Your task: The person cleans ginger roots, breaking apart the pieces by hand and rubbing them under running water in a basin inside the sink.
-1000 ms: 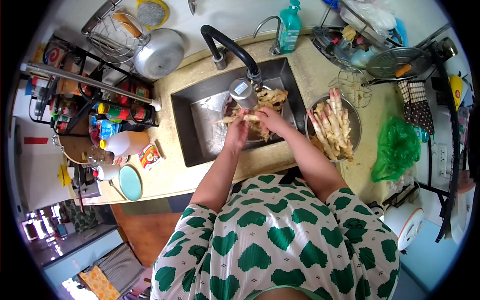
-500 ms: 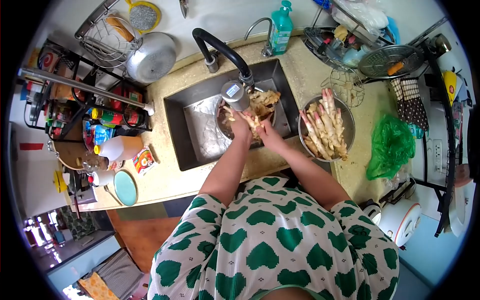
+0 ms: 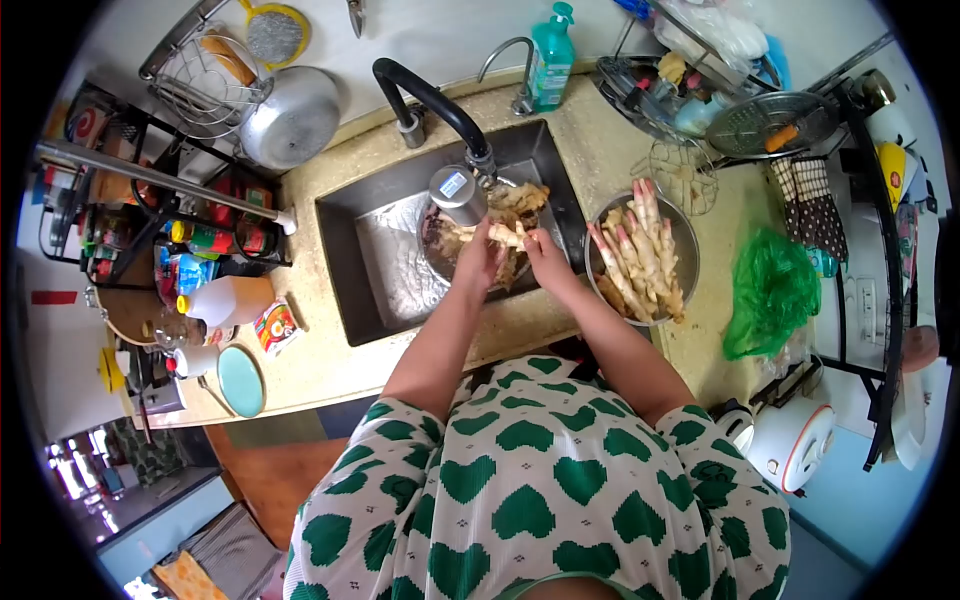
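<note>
Between my two hands is a pale piece of ginger root point(image 3: 508, 237), held over a metal bowl point(image 3: 432, 262) in the sink. My left hand point(image 3: 480, 258) grips its left part, and my right hand point(image 3: 546, 258) has its fingers closed on the right end. More brown ginger point(image 3: 523, 200) lies in the bowl, which holds murky water. Above the bowl is the faucet's silver head point(image 3: 458, 194), partly covering it. On the counter to the right, a second metal bowl point(image 3: 692, 250) holds several pale, pink-tipped ginger roots point(image 3: 640, 255).
The sink point(image 3: 370, 300) is set into a beige counter. A green soap bottle point(image 3: 551, 60) stands behind it. Right of the bowls lies a green plastic bag point(image 3: 770, 295). To the left are a teal plate point(image 3: 240, 381), a jug point(image 3: 230, 298) and a rack of jars.
Both hands have lifted the ginger slightly, and it now lies more level between them. The whole view has shifted a little to the left.
</note>
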`<state>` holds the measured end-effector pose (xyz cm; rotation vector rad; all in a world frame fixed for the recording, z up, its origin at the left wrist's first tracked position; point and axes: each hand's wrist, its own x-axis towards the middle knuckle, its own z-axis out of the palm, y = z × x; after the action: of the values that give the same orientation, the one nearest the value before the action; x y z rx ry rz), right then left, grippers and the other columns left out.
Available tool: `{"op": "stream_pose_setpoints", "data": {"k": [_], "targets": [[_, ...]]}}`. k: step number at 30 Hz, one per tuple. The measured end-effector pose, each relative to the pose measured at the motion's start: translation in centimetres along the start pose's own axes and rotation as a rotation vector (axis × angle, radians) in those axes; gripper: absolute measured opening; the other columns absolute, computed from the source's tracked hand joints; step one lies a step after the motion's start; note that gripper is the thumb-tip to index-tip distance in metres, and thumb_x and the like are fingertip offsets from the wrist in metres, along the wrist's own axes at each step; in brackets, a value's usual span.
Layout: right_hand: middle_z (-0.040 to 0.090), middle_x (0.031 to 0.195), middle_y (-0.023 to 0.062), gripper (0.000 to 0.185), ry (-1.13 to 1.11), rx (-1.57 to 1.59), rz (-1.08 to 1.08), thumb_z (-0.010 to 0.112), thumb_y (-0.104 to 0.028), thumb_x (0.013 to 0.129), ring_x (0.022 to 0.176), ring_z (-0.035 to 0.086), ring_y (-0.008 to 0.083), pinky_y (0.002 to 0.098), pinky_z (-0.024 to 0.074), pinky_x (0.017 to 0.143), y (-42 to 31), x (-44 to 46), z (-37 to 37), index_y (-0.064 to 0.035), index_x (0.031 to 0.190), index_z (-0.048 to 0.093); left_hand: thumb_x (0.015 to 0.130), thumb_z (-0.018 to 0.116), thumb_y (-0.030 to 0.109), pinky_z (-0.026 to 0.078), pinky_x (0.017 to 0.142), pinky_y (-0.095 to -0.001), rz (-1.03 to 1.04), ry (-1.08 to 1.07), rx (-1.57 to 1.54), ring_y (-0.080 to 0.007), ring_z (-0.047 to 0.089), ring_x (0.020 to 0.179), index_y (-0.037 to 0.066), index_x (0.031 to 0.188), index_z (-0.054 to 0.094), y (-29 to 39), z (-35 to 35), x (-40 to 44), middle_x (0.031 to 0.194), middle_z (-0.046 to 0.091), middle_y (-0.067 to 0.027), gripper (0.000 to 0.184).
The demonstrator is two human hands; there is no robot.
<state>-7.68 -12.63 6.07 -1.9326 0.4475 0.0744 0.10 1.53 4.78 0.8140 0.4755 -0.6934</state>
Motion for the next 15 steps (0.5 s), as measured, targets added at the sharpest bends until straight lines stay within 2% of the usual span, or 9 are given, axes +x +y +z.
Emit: {"op": "stream_pose_setpoints", "data": {"k": [1, 2, 5, 6, 9, 10, 13, 14, 15], "targets": [[0.058, 0.081, 0.0092, 0.03, -0.015, 0.03, 0.045, 0.049, -0.031, 0.098, 0.066, 0.057, 0.0178, 0.0323, 0.0474, 0.06, -0.5, 0.6, 0.2, -0.0074, 0.115, 0.048, 0.093, 0.06, 0.034, 0.05, 0.069, -0.0248, -0.09, -0.018, -0.04, -0.0148, 0.058, 0.075, 0.009, 0.106, 0.057, 1.2, -0.7, -0.9, 0.091, 0.062, -0.0046, 0.029], [0.057, 0.08, 0.003, 0.03, -0.079, 0.278, 0.152, 0.053, -0.031, 0.096, 0.062, 0.053, 0.0101, 0.0262, 0.045, 0.054, -1.0, 0.7, 0.6, -0.007, 0.114, 0.05, 0.091, 0.063, 0.033, 0.05, 0.069, -0.0247, -0.069, 0.013, -0.02, -0.0141, 0.057, 0.075, 0.009, 0.107, 0.057, 1.5, -1.0, -1.8, 0.09, 0.061, -0.0036, 0.029], [0.059, 0.079, 0.0056, 0.035, -0.126, 0.301, 0.102, 0.058, -0.033, 0.093, 0.064, 0.057, 0.0144, 0.0278, 0.0457, 0.051, -0.7, 1.8, 2.7, -0.007, 0.116, 0.051, 0.089, 0.067, 0.031, 0.05, 0.07, -0.0247, 0.005, 0.065, 0.021, -0.0131, 0.057, 0.074, 0.009, 0.107, 0.058, 2.5, -2.3, -3.0, 0.09, 0.061, -0.0024, 0.03], [0.055, 0.074, 0.0022, 0.03, -0.169, 0.275, 0.135, 0.059, -0.032, 0.093, 0.063, 0.051, 0.0096, 0.0266, 0.0432, 0.053, -2.3, 1.6, 2.8, -0.006, 0.106, 0.054, 0.088, 0.068, 0.031, 0.05, 0.07, -0.0247, 0.032, 0.076, 0.026, -0.013, 0.057, 0.074, 0.009, 0.106, 0.058, 2.7, -2.9, -3.3, 0.09, 0.061, -0.0023, 0.03], [0.055, 0.073, 0.0024, 0.029, -0.062, 0.034, -0.063, 0.056, -0.034, 0.095, 0.06, 0.05, 0.0089, 0.0266, 0.0416, 0.051, -2.4, 2.5, 5.3, -0.0053, 0.1, 0.055, 0.089, 0.067, 0.031, 0.051, 0.071, -0.0236, 0.101, 0.146, 0.0, -0.0126, 0.057, 0.076, 0.007, 0.104, 0.059, 3.5, -4.1, -3.6, 0.09, 0.061, -0.0025, 0.03], [0.055, 0.074, 0.0031, 0.03, 0.049, 0.084, -0.126, 0.052, -0.035, 0.096, 0.057, 0.049, 0.0109, 0.0287, 0.0419, 0.052, -2.9, 2.8, 5.9, -0.0053, 0.098, 0.057, 0.09, 0.066, 0.031, 0.052, 0.07, -0.0219, 0.082, 0.158, -0.006, -0.012, 0.058, 0.078, 0.005, 0.101, 0.06, 3.6, -4.3, -3.8, 0.091, 0.061, -0.0031, 0.03], [0.056, 0.072, 0.0048, 0.03, -0.217, 0.227, 0.144, 0.05, -0.034, 0.097, 0.057, 0.052, 0.014, 0.0304, 0.0448, 0.056, -6.2, 2.6, 4.0, -0.0055, 0.099, 0.059, 0.09, 0.065, 0.031, 0.052, 0.067, -0.0214, 0.147, 0.238, -0.039, -0.0114, 0.058, 0.078, 0.004, 0.099, 0.06, 4.2, -3.7, -5.2, 0.09, 0.06, -0.0028, 0.029], [0.059, 0.07, 0.0075, 0.029, -0.204, 0.258, 0.186, 0.052, -0.032, 0.096, 0.061, 0.058, 0.0167, 0.0315, 0.0469, 0.059, -8.1, 1.8, 3.5, -0.0045, 0.104, 0.059, 0.09, 0.065, 0.03, 0.052, 0.066, -0.0208, 0.165, 0.253, -0.048, -0.011, 0.057, 0.078, 0.004, 0.1, 0.059, 4.3, -3.9, -5.0, 0.09, 0.06, -0.0031, 0.028], [0.06, 0.07, 0.0085, 0.029, -0.183, 0.15, 0.037, 0.052, -0.031, 0.096, 0.062, 0.059, 0.0169, 0.0317, 0.0473, 0.059, -7.5, 2.0, 3.8, -0.0044, 0.105, 0.058, 0.09, 0.065, 0.03, 0.052, 0.066, -0.0205, 0.181, 0.248, -0.047, -0.0109, 0.058, 0.078, 0.004, 0.101, 0.058, 4.6, -3.8, -5.0, 0.09, 0.061, -0.0032, 0.028]]}}
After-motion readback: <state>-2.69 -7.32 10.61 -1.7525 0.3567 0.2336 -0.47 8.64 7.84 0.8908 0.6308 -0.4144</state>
